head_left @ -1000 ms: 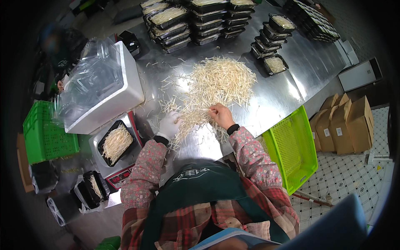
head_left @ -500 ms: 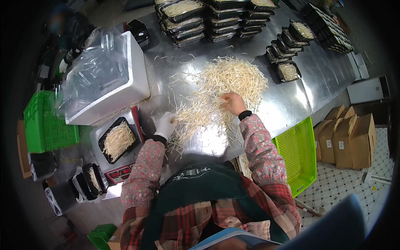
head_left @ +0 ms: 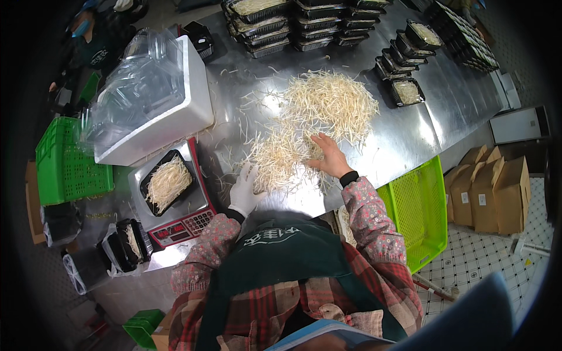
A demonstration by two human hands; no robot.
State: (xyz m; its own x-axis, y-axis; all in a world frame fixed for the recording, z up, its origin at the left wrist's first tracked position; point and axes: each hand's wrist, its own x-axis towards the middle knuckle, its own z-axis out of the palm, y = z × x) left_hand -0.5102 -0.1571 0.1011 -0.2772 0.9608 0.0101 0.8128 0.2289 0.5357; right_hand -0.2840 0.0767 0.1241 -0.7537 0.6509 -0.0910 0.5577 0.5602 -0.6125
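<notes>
A loose pile of bean sprouts [head_left: 331, 105] spreads over the metal table [head_left: 404, 137], with a thinner part reaching toward me. My left hand [head_left: 244, 190], in a white glove, rests at the left edge of the near sprouts, fingers apart. At their right edge is my bare right hand [head_left: 331, 157], its thumb and fingers spread around the sprouts without gripping any. To the left, a black tray [head_left: 168, 182] filled with sprouts sits on a red-framed weighing scale [head_left: 186, 227].
A white foam box [head_left: 196, 88] of clear plastic lids stands at the left beside a green crate [head_left: 73, 164]. Filled black trays [head_left: 263, 35] are stacked along the far side. A lime-green basket [head_left: 418, 216] stands off the right edge. Another person [head_left: 96, 44] is at far left.
Both hands have opened. My left hand has turned and come slightly nearer and rightward; my right has spread its fingers. The near sprouts are gathered closer together.
</notes>
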